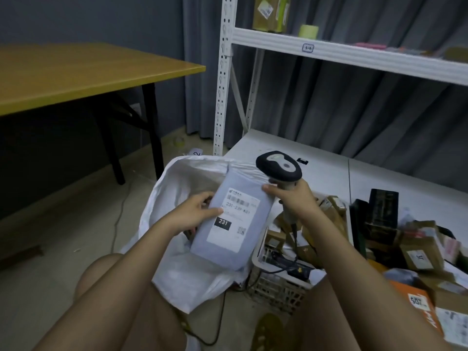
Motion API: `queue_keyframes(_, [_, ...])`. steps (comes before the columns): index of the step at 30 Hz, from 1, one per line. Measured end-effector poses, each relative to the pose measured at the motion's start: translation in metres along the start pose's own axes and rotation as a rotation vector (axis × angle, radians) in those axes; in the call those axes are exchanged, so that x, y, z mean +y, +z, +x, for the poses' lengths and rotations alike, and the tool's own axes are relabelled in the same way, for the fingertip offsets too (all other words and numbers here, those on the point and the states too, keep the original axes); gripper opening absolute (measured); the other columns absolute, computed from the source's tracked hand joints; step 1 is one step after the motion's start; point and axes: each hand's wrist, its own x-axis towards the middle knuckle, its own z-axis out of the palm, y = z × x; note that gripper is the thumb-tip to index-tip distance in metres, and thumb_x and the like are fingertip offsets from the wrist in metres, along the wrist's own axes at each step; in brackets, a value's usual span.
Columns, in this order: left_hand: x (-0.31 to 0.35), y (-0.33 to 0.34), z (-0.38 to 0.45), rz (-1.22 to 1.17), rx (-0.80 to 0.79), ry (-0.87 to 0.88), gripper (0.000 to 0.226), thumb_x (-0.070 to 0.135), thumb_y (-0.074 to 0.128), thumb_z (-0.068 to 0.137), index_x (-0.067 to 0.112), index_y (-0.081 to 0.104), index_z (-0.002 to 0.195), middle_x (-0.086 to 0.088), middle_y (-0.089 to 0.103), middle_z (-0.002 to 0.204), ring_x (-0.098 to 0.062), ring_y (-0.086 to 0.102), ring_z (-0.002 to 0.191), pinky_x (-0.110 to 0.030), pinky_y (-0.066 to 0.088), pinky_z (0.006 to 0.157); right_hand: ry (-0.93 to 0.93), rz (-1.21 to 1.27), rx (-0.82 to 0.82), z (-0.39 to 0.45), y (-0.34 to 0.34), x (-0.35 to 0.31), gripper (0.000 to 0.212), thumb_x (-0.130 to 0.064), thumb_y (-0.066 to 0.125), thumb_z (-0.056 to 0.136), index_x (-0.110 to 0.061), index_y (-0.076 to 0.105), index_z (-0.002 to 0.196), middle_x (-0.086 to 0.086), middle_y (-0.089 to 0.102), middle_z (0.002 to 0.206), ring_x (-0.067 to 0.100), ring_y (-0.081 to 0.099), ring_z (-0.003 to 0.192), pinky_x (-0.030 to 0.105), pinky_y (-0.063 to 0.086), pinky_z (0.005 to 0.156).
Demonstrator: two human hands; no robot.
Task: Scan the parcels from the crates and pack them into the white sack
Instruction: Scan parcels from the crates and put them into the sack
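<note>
1. While the left hand [195, 211] pinches the grey parcel [231, 221] at its left edge, thumb on the label, the right hand [293, 196] is wrapped around the scanner [279, 166] handle and its fingertips touch the parcel's top right corner.
2. Parcel location: held tilted, label up, over the open mouth of the white sack [177, 188] — not yet inside.
3. The scanner head sits above the parcel and points away from it, so I judge the step in hand to be lowering the parcel in, though I cannot tell whether it has been scanned.
4. Doing it well: keep the mailer flat, slide it down along the sack's inner wall, let go low so it does not catch on the rim — and keep the scanner cord [295, 234] clear of the sack.
5. The crate [276, 282] just right of the sack holds more boxes; a second pile of parcels [417, 252] lies further right.
6. Readable: label [234, 219] shows "231-239 K01" (last part uncertain), a black patch "231", a QR code, a blurred barcode and a small logo with characters I can't read.
7. Shelf tag [308, 48] reads roughly "6-2"; an orange box [415, 300] shows "205" upside down.
</note>
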Motion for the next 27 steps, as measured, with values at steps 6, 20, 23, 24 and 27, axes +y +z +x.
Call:
queue_keyframes(6, [-0.032,-0.011,0.012,-0.278,0.362,-0.109,0.041,0.016,0.067,0.087,0.012,0.047,0.123,-0.007,0.058,0.123,-0.023,0.059,0.107,-0.043,0.050,0.093,0.140,0.014,0.019,-0.005,0.004,0.019,0.025,-0.022,0.065,0.092,-0.008,0.058,0.111,0.006,0.065,0.082,0.018,0.065,0.073,0.027,0.050,0.066])
queue_keyframes(20, [-0.034,-0.003,0.035,-0.337,0.518,-0.164,0.039,0.010,0.068,0.086,0.012,0.047,0.119,-0.008,0.059,0.118,-0.026,0.060,0.105,-0.051,0.051,0.092,0.037,-0.146,-0.125,-0.044,0.043,0.049,0.024,-0.016,0.077,0.079,0.002,0.061,0.074,0.009,0.053,0.056,0.015,0.051,0.051,0.028,0.045,0.052])
queue_keyframes(23, [-0.036,-0.004,0.037,-0.328,0.526,-0.154,0.039,0.010,0.068,0.085,0.012,0.048,0.118,-0.010,0.059,0.119,-0.027,0.060,0.105,-0.051,0.051,0.092,0.036,-0.144,-0.103,-0.045,0.042,0.048,0.021,-0.014,0.075,0.081,-0.001,0.060,0.074,0.012,0.050,0.057,0.018,0.048,0.052,0.028,0.042,0.050])
queue_keyframes(24, [-0.037,-0.003,0.037,-0.327,0.526,-0.155,0.039,0.010,0.069,0.085,0.013,0.048,0.117,-0.010,0.059,0.120,-0.027,0.060,0.105,-0.051,0.051,0.092,0.042,-0.140,-0.100,-0.045,0.041,0.048,0.020,-0.013,0.074,0.081,-0.002,0.059,0.074,0.012,0.049,0.057,0.019,0.047,0.052,0.028,0.041,0.049])
queue_keyframes(27, [-0.039,-0.003,0.038,-0.318,0.524,-0.152,0.039,0.012,0.068,0.085,0.014,0.047,0.117,-0.010,0.058,0.121,-0.027,0.060,0.106,-0.051,0.051,0.092,0.065,-0.132,-0.107,-0.044,0.040,0.049,0.019,-0.013,0.074,0.081,-0.004,0.059,0.074,0.011,0.049,0.055,0.020,0.046,0.052,0.030,0.040,0.049])
